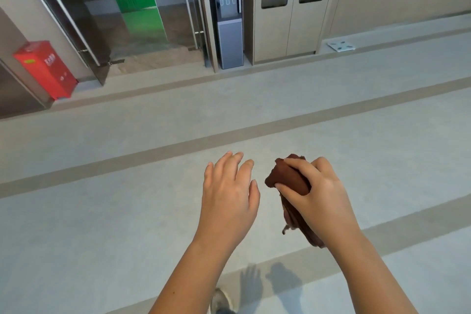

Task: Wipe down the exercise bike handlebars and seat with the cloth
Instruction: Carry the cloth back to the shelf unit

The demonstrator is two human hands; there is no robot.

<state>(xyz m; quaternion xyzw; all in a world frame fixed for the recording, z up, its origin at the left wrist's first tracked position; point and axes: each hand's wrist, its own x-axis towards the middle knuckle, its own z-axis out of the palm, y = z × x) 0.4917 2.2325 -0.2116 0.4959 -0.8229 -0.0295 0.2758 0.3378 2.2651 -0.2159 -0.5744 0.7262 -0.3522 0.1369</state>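
Observation:
My right hand (318,194) grips a bunched dark brown cloth (286,176), fingers curled round it, with a loose end hanging down below the wrist. My left hand (229,191) hovers just to the left of the cloth, palm down, fingers relaxed and spread, holding nothing. Both hands are held out over a pale grey floor. No exercise bike, handlebars or seat appear in this view.
A grey water dispenser (228,20) stands against the far wall beside a beige bin cabinet (290,18). A red fire box (44,69) sits at the left by glass doors (114,15). A white scale (340,46) lies at right. My shoe (220,301) shows below.

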